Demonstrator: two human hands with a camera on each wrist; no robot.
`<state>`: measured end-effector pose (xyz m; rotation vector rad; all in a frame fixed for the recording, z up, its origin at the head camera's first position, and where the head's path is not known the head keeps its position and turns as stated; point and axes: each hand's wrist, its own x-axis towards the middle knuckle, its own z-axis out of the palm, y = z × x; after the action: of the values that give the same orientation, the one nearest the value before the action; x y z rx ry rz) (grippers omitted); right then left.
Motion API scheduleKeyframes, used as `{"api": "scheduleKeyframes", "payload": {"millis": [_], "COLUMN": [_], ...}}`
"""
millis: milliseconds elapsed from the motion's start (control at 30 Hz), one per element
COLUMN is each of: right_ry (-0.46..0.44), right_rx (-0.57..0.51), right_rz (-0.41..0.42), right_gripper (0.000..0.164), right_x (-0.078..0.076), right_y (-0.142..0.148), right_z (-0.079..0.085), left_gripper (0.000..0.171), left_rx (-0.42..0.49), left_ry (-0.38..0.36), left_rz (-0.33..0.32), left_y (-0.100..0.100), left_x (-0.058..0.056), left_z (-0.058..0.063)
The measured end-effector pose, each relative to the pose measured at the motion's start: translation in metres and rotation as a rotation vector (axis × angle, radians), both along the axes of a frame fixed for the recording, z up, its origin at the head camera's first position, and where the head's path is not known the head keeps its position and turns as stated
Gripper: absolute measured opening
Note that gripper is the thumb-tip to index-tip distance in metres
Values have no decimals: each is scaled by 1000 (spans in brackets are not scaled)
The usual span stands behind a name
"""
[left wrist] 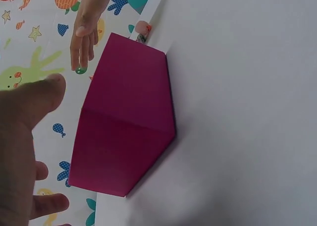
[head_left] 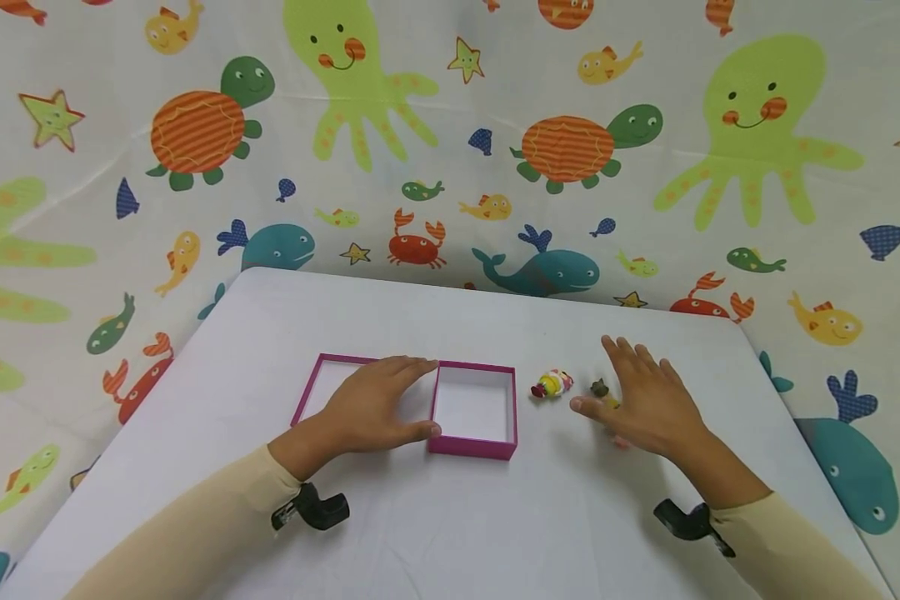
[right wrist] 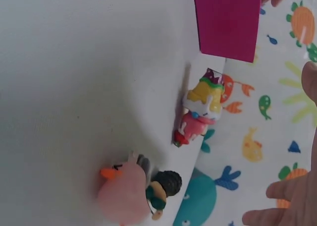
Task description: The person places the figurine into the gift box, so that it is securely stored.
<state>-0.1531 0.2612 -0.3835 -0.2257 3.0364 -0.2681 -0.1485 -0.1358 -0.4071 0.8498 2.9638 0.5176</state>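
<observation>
My left hand (head_left: 378, 404) hovers with spread fingers over two magenta boxes, its thumb and fingertips by the rim between them. The right-hand box (head_left: 472, 452) has its white inside facing up; the left-hand box (head_left: 317, 392) is partly hidden by the hand. My right hand (head_left: 652, 404) is raised with fingers straight and apart, holding nothing. Beneath and beside it lie small toys: a colourful figurine (right wrist: 200, 107) with a yellow and white body, a dark-haired figurine (right wrist: 167, 184), and a round pink toy (right wrist: 124, 194) with an orange beak, mostly hidden in the head view.
A white-covered table (head_left: 465, 525) bears everything. Behind it and at its sides hangs a cloth (head_left: 495, 92) printed with sea animals. Black wrist mounts (head_left: 318, 507) sit at both sleeves.
</observation>
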Motion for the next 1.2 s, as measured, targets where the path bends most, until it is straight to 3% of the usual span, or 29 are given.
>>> {"api": "scheduleKeyframes", "payload": {"millis": [500, 833, 1200], "right_ry": [53, 16, -25], "right_rx": [10, -22, 49], "right_rz": [46, 37, 36], "right_gripper": [118, 115, 113], "right_x": [-17, -25, -33], "right_y": [-18, -28, -34], "right_z": [-22, -31, -39], "left_gripper": [94, 91, 93], "left_rx": [5, 14, 7], "left_ry": [-71, -80, -102], "left_rz": [26, 6, 1], "left_y": [6, 7, 8], "left_x": [1, -1, -4], "left_z": [-7, -15, -18]}}
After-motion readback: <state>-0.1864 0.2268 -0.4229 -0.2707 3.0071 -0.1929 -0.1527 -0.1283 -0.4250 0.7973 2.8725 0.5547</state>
